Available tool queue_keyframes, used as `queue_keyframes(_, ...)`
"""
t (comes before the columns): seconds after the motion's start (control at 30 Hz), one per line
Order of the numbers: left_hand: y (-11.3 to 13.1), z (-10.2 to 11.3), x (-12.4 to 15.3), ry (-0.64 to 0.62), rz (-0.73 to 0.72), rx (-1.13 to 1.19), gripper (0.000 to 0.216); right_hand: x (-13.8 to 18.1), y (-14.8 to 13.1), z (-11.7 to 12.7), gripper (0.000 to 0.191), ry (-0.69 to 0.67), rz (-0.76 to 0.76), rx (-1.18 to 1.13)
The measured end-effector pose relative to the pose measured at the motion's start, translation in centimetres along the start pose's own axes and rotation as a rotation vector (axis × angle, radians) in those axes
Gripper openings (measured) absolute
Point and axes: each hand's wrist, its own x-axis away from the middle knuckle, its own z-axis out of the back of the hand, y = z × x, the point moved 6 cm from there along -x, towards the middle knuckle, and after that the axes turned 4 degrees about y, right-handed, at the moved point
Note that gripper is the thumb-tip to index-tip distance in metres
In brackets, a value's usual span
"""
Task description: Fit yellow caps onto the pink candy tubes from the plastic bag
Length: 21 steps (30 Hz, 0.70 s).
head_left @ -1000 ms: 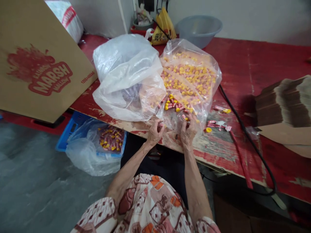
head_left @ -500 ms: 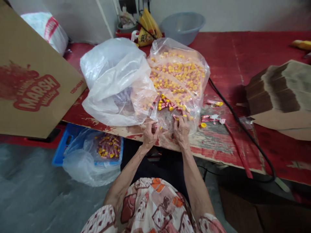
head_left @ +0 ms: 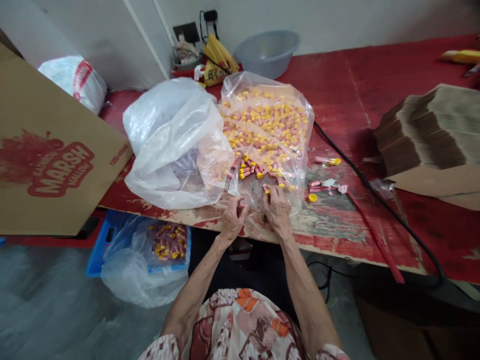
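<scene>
My left hand (head_left: 233, 220) is at the table's front edge, its fingers closed on a small pink tube (head_left: 241, 204) that shows between thumb and fingers. To its right, my right hand (head_left: 277, 206) has bent fingertips on a pink tube with a yellow cap (head_left: 266, 189) at the mouth of a clear plastic bag (head_left: 303, 170). Many pink tubes with yellow caps fill that bag, and several lie loose (head_left: 252, 168) at its opening. A cloudy white plastic bag (head_left: 168, 145) lies left of it; its contents are blurred.
A blue crate (head_left: 95, 256) with bagged tubes stands below left, near a large cardboard box (head_left: 56, 150). Right of the bag lie a loose yellow cap (head_left: 312, 198), a black cable (head_left: 348, 157) and stacked cardboard (head_left: 431, 135). A grey-blue basin (head_left: 268, 52) stands behind.
The camera view has tilted a little, so the table sits lower in the picture. Both hands stay close to the bag's mouth, with small finger movements.
</scene>
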Motion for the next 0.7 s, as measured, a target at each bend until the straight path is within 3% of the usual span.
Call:
queue_keyframes(0.17, 0.4, -0.4, -0.2, 0.003, 0.004, -0.01, 0.034, -0.1, 0.0, 0.2, 0.03, 0.027, -0.003, -0.013)
queue_keyframes(0.37, 0.6, -2.3, 0.2, -0.108, -0.072, -0.022, 0.028, -0.2, -0.1, -0.2, 0.032, -0.014, 0.018, 0.074)
queue_keyframes(0.6, 0.0, -1.5, 0.4, -0.025, -0.003, 0.026, 0.031, 0.0, 0.3, 0.3, 0.03, 0.098, 0.023, -0.021)
queue_keyframes(0.7, 0.1, -1.6, 0.4, -0.055, 0.02, 0.047, 0.03, 0.1, 0.2, 0.0, 0.029, 0.049, 0.034, 0.0)
